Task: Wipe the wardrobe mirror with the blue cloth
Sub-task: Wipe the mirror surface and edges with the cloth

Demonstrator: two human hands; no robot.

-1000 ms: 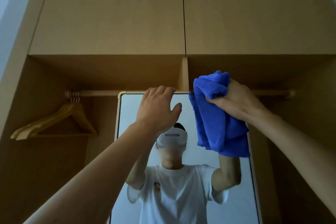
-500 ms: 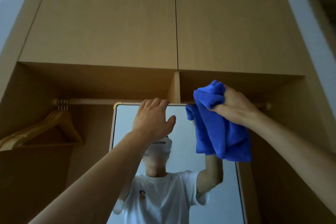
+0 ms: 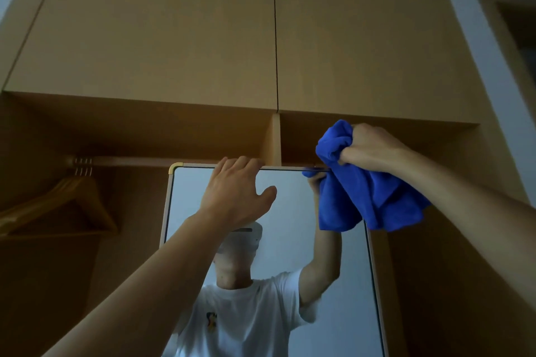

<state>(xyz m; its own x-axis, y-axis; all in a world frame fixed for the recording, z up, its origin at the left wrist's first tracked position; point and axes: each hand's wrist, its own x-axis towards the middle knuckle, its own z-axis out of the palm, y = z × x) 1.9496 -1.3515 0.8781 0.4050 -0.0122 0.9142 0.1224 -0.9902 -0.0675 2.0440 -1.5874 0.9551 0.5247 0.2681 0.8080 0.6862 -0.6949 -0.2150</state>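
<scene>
Cloth first: I have the blue cloth (image 3: 362,197) bunched in the right hand (image 3: 368,149), whose fingers are curled tight into its upper folds. The rest hangs down over the top right corner of the mirror (image 3: 290,206), hiding that corner of the frame. I cannot tell from this angle whether the fabric actually presses on the glass. The left hand (image 3: 236,194) is up at the mirror's top edge, left of the cloth and apart from it. Its four fingers hook over the frame while the thumb sticks out to the right across the glass. The mirror stands in the open wardrobe, under two closed upper doors (image 3: 174,38). Behind its top edge runs a wooden rail (image 3: 145,161), with wooden hangers (image 3: 58,206) on it at far left. In the glass I see a reflected person in a white T-shirt (image 3: 246,322), both arms raised.
</scene>
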